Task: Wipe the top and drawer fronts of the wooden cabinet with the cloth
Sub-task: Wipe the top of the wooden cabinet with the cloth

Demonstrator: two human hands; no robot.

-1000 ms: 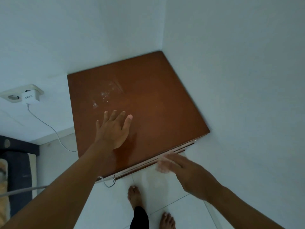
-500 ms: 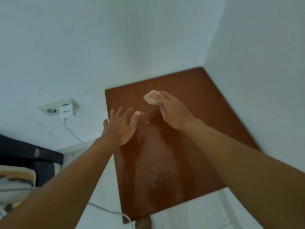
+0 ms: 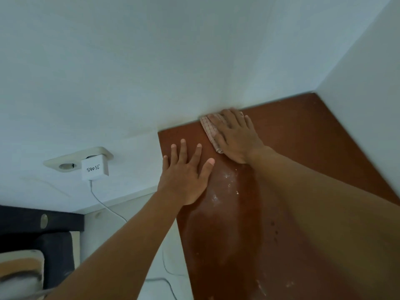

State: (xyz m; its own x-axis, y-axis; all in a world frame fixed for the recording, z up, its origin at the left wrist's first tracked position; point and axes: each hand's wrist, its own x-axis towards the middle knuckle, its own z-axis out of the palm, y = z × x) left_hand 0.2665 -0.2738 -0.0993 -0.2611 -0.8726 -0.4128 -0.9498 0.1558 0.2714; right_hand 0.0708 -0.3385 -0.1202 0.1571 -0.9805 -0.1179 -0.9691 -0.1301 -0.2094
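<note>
- The reddish-brown wooden cabinet top [image 3: 313, 152] fills the lower right of the head view, set into a corner between two pale walls [image 3: 151, 61].
- The right hand [image 3: 238, 138] lies palm down at the far edge of the top, right where it meets the back wall. The forearm reaches in from the lower right.
- Its fingers [image 3: 230, 118] are stretched out nearly straight and press flat on the small pale checked cloth [image 3: 209, 129]. They do not curl round it.
- The cloth sits on the top under that hand, showing along the hand's left side and touching the wall line.
- The left hand [image 3: 184, 178] rests palm down near the top's left edge, just beside the right hand, with spread, straight fingers [image 3: 183, 149] holding nothing.
- White dusty specks [image 3: 227, 180] lie on the wood between the two forearms.
- A white plug-in charger [image 3: 94, 167] sits in a cream wall socket plate [image 3: 65, 163], its thin white cable [image 3: 104, 202] trailing down.
</note>
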